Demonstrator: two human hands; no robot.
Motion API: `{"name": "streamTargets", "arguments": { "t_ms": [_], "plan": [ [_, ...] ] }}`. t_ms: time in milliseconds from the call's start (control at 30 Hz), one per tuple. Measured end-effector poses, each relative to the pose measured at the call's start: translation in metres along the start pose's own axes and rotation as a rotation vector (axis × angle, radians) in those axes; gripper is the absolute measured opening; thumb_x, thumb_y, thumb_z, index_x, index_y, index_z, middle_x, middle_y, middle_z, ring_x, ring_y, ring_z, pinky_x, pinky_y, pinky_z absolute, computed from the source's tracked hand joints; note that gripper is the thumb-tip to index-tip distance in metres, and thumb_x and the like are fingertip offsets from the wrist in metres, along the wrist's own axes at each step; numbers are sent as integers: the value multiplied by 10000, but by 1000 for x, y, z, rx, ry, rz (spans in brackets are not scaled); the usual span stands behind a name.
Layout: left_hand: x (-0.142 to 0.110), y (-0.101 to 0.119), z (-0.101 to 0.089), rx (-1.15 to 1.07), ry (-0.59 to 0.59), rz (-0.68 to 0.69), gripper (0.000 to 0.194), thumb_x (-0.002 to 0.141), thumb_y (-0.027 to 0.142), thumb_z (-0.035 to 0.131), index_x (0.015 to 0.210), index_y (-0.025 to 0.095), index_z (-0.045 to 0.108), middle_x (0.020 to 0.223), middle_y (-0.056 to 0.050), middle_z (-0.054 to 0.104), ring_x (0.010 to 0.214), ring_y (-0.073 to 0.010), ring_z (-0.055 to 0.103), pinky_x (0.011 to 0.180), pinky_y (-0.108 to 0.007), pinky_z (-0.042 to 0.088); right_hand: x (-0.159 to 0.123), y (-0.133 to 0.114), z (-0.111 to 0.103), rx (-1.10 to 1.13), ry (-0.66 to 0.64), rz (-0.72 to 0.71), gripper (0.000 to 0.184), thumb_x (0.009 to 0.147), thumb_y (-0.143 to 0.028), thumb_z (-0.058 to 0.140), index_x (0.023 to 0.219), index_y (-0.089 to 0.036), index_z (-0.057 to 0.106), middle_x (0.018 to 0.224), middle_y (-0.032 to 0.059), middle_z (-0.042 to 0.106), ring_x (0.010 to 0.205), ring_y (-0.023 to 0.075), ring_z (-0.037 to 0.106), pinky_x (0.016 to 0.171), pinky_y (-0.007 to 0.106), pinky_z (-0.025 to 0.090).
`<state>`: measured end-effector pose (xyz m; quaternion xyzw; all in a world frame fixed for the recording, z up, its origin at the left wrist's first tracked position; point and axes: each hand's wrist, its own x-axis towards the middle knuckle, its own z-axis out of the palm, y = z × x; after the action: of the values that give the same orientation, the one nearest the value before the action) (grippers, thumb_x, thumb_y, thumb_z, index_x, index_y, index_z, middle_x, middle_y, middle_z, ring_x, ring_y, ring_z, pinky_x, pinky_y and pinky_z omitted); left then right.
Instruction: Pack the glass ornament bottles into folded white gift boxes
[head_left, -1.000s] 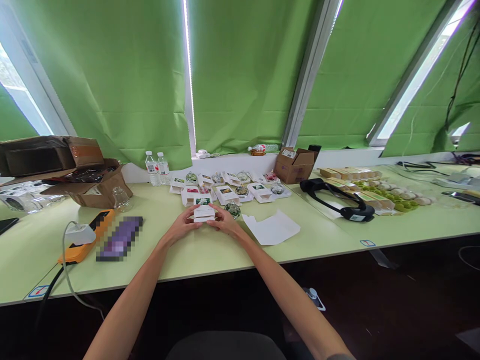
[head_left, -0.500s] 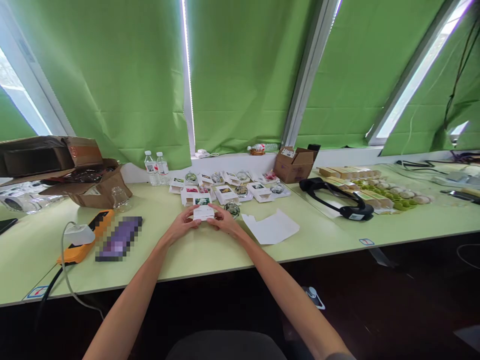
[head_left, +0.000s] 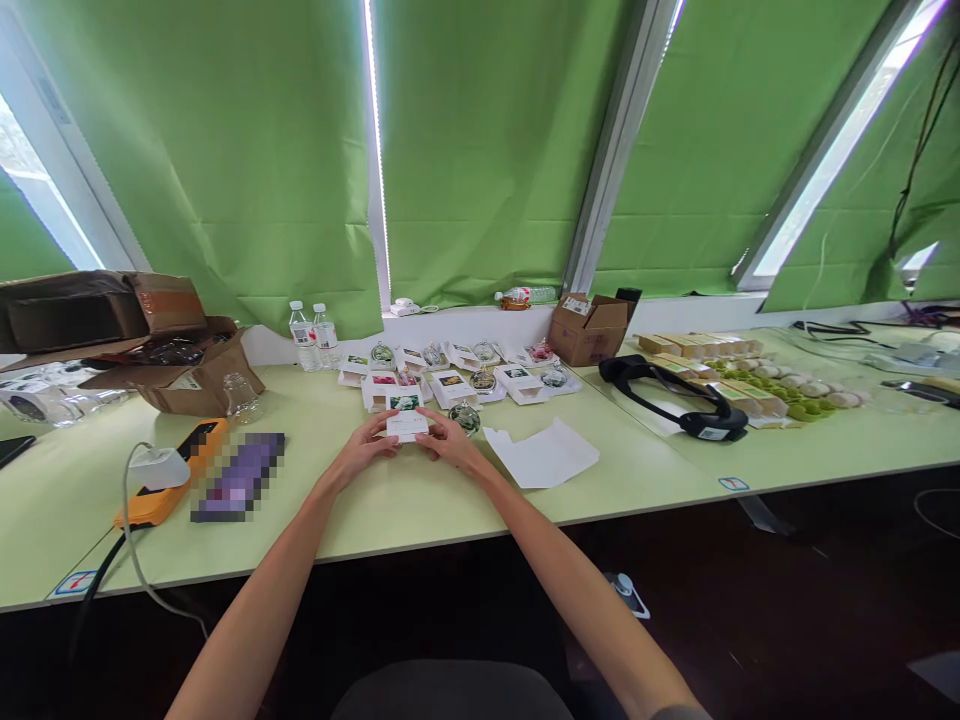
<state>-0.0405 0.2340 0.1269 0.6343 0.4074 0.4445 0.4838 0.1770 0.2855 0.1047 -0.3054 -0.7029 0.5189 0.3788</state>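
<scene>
Between my two hands is a small white box (head_left: pixel 407 427) with a green-and-white picture on its far face. My left hand (head_left: pixel 365 449) grips the box's left side, and my right hand (head_left: pixel 448 441) grips its right side. Just beyond my right hand sits a clear round ornament (head_left: pixel 466 418) with dark and green contents. A flat white sheet of card (head_left: pixel 544 455) lies to the right of it. Behind my hands stand several similar white boxes, such as a box with a yellow picture (head_left: pixel 452 390), with more clear ornaments (head_left: pixel 553 377) next to them.
To the left are a purple pixelated phone-like slab (head_left: pixel 238 478), an orange power strip (head_left: pixel 176 475), open cardboard boxes (head_left: pixel 199 385) and water bottles (head_left: pixel 313 335). To the right are a small carton (head_left: pixel 589 330), a black headset (head_left: pixel 675 398) and egg-tray-like packs (head_left: pixel 810 395).
The white box has tipped very slightly between my fingers, so its top face shows a little more. Everything else stays put.
</scene>
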Motion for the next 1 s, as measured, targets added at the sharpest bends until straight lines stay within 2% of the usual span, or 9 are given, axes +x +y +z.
{"name": "streamTargets", "arguments": {
  "t_ms": [533, 1000],
  "plan": [
    [0, -3, -1, 9, -15, 19, 664, 790, 377, 662, 1393, 284, 401, 1349, -105, 522, 996, -228, 623, 872, -414, 515, -2, -2, 0, 2, -12, -5, 677, 797, -389, 658, 1414, -278, 403, 712, -26, 545, 580, 111, 483, 549, 243, 450],
    [0, -5, 1, -71, -25, -9, 703, 774, 344, 702, 1400, 281, 386, 1291, -114, 542, 917, -207, 646, 881, -441, 517, -1, 2, 0, 6, -18, -6, 683, 790, -344, 656, 1419, -272, 398, 725, -27, 556, 574, 100, 472, 559, 242, 443]
  ]
}}
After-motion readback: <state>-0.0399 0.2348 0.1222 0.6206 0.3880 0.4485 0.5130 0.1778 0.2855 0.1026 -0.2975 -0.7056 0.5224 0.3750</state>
